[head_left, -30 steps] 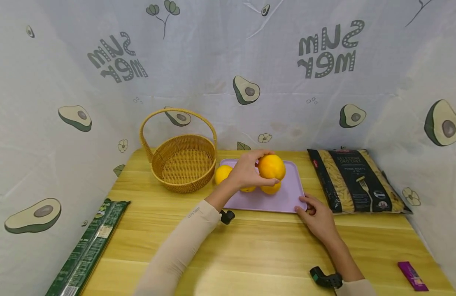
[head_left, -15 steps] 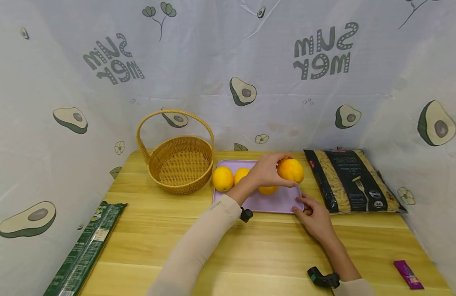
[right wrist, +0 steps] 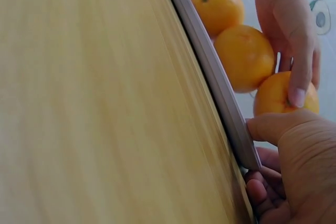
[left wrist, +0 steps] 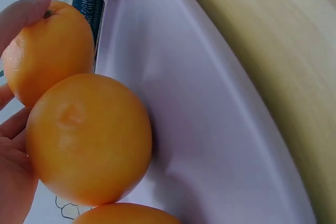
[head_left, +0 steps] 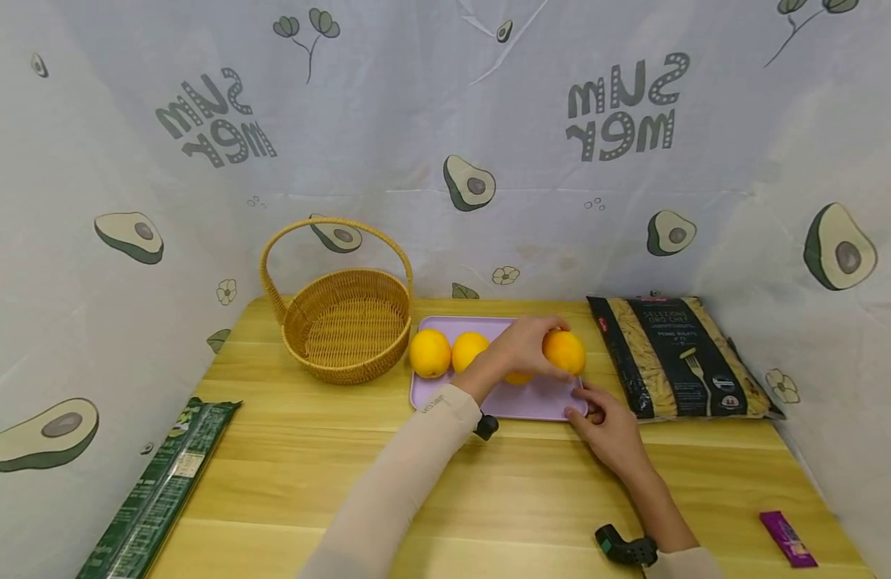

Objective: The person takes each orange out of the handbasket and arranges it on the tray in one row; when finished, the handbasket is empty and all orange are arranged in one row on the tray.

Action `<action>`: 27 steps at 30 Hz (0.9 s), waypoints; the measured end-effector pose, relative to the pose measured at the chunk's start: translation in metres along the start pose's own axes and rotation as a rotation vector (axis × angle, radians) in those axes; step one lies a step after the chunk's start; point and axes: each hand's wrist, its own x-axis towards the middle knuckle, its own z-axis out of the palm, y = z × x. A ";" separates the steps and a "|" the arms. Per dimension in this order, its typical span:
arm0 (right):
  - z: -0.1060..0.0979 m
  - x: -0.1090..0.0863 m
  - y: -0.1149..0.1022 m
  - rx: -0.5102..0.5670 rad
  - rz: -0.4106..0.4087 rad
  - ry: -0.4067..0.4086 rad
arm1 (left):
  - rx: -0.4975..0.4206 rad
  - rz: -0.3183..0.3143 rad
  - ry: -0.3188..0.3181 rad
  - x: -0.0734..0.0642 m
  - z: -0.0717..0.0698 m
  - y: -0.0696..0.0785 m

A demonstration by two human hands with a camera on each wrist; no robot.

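My left hand (head_left: pixel 527 346) grips an orange (head_left: pixel 567 354) at the right end of the lilac tray (head_left: pixel 535 408). In the left wrist view, the thumb lies near the stem end of that held orange (left wrist: pixel 58 51), which is beside another orange (left wrist: pixel 89 140). Further left on the tray sit an orange (head_left: pixel 429 354) and its neighbour, a second orange (head_left: pixel 470 347). A third orange (head_left: pixel 519 377) is partly hidden by my left hand. My right hand (head_left: pixel 610 430) pinches the tray's near right corner, thumb on the rim and fingers curled below it, as the right wrist view shows.
A wicker basket (head_left: pixel 351 371) with a tall handle stands left of the tray. To the right lies a bag of penne pasta (head_left: pixel 684 362). A long green packet (head_left: pixel 159 490) lies along the left edge; a small purple packet (head_left: pixel 788 539) is at front right.
My left hand has carried the orange rightward and then lowered it to the tray's right end, uncovering the oranges at left. My right hand stays at the tray corner. The head view has shifted slightly.
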 end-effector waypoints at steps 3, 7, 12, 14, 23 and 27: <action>-0.001 -0.001 -0.001 -0.004 0.009 0.007 | 0.043 0.016 -0.028 0.002 0.002 -0.001; -0.002 -0.001 -0.002 -0.004 0.028 0.012 | 0.113 0.036 -0.056 0.003 0.004 0.001; -0.002 -0.001 -0.001 0.001 0.036 0.018 | 0.196 0.028 -0.076 0.004 0.006 0.003; -0.001 -0.001 -0.001 0.003 0.035 0.016 | 0.224 0.016 -0.084 0.003 0.006 0.003; -0.001 -0.001 -0.001 0.003 0.032 0.022 | 0.311 0.015 -0.101 0.001 0.007 0.004; -0.001 0.000 -0.001 -0.003 0.032 0.018 | 0.329 0.010 -0.095 0.000 0.007 0.002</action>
